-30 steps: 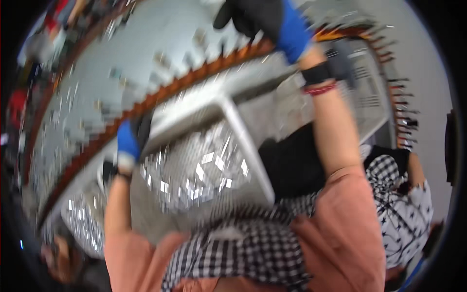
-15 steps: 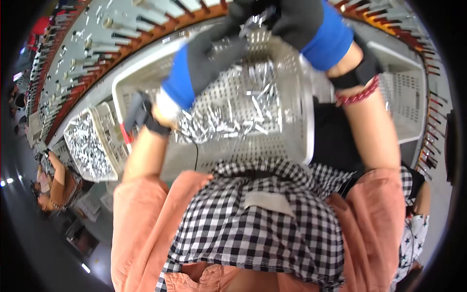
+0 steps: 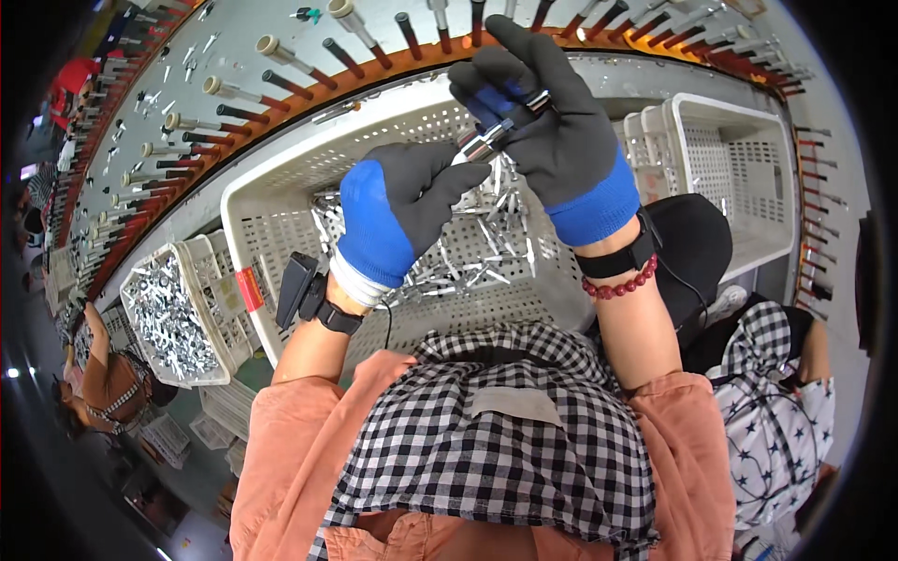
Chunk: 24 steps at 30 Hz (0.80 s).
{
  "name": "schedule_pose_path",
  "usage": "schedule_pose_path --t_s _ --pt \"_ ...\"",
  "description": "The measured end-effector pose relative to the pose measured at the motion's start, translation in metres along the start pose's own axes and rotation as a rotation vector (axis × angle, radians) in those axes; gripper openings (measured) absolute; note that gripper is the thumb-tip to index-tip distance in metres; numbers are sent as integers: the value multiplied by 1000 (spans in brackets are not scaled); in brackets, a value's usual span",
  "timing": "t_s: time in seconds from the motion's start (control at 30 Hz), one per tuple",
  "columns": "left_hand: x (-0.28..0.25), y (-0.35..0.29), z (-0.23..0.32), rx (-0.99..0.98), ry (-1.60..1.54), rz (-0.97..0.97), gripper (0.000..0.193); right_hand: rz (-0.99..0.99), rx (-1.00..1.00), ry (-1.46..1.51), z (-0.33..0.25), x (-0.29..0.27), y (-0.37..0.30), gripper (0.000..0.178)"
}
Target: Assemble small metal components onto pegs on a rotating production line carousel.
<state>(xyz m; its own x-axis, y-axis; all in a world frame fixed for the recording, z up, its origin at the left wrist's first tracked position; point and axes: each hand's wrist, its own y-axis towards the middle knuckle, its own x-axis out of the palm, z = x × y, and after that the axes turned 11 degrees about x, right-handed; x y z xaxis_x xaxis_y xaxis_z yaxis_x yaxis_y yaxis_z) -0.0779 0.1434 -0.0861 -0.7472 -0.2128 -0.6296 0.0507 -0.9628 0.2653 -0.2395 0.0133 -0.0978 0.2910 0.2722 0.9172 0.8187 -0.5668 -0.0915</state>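
Observation:
Both hands wear black gloves with blue cuffs and are raised over a grey perforated plastic crate. My left hand is closed, thumb and fingers pinching the pale lower end of a small shiny metal tube. The tube's upper end reaches the palm of my right hand, which is turned up with fingers partly curled. A second short shiny tube lies in the right hand by the fingers. Small silver-and-white pieces lie loose on the crate's bottom, partly hidden by my hands.
A curved rail bearing many dark and pale-capped pegs runs behind the crate. At left stands a bin full of small silver pieces; at right is another grey crate. Co-workers sit at far left and lower right.
My hands have come down and nearer from the rail to above the crate. The right hand has turned palm up, and the tubes in the hands now show clearly.

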Motion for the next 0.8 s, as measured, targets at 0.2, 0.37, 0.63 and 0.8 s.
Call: schedule_pose_path --t_s 0.2,0.37,0.63,0.8 --pt "-8 -7 4 71 107 31 22 -62 -390 -1020 25 15 0 66" --pt "-9 -6 5 73 158 -2 23 16 -350 -954 33 18 -5 63" --pt "-7 -1 1 147 166 78 27 -76 -346 -935 43 14 -2 51" --pt "4 -3 -5 274 216 127 25 63 -205 -871 46 27 -11 48"
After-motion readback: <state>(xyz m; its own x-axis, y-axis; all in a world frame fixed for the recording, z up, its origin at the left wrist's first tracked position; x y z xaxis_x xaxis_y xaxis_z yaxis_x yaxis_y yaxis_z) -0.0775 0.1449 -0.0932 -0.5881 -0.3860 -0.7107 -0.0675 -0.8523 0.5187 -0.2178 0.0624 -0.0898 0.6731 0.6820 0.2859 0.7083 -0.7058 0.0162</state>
